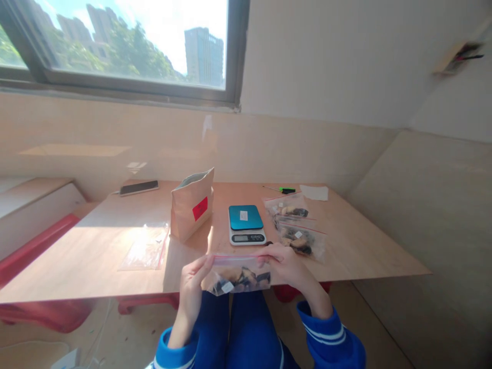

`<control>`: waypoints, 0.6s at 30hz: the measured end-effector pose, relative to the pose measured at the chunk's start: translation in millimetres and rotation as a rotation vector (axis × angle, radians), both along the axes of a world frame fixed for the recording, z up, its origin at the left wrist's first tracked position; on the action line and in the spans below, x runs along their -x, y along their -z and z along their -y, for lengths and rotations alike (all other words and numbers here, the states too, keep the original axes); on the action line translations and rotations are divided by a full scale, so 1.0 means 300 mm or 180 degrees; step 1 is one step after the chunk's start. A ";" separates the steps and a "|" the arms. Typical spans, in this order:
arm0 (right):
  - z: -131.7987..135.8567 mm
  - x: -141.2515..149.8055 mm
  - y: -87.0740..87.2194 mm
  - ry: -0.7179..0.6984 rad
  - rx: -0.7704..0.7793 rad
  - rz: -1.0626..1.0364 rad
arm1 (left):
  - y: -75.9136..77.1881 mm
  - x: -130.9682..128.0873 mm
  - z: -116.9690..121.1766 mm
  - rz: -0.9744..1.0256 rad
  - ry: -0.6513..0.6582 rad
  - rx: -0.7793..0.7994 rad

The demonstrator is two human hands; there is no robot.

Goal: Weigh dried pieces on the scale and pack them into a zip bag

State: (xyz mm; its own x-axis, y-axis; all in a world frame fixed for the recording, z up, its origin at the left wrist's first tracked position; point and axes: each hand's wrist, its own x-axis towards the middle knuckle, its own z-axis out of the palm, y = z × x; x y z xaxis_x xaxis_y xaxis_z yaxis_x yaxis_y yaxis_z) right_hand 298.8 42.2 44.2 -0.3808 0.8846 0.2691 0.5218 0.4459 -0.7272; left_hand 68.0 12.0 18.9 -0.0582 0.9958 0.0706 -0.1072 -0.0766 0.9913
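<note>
A clear zip bag (240, 277) with dark and tan dried pieces, perhaps mushrooms, hangs over my lap at the table's front edge. My left hand (194, 279) pinches its upper left corner. At the upper right corner, my right hand (286, 261) grips the red zip strip. Just beyond the bag stands a kitchen scale (246, 225) with a blue plate; nothing but a small label lies on it. Two or more similar filled bags (302, 238) lie right of the scale. A brown paper bag (192, 207) with a red label stands upright, its top open, left of the scale.
On the wooden table (365, 246), a flat clear zip bag (144, 251) lies at the left. A phone (139, 188) is at the back left. A green-and-black screwdriver (286, 190) and a white paper (314, 192) lie at the back right. Red stools (148, 302) stand below.
</note>
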 end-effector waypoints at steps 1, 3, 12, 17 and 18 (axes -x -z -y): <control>0.002 -0.038 -0.012 -0.0006 0.0206 -0.0035 | -0.001 -0.007 -0.005 -0.0164 0.0132 -0.0024; 0.002 -0.135 -0.036 0.0127 0.0559 -0.0111 | 0.003 -0.014 -0.019 -0.0484 0.0346 -0.0078; -0.130 -0.588 0.039 0.1342 0.0242 0.0692 | 0.055 0.042 -0.066 -0.0730 0.0082 0.0112; -0.127 -0.472 0.196 0.3013 -0.1181 0.1352 | 0.068 0.040 -0.064 -0.0703 0.0199 0.0156; -0.109 -0.431 0.225 0.3367 -0.1328 0.1335 | 0.070 0.041 -0.064 -0.0713 0.0205 0.0162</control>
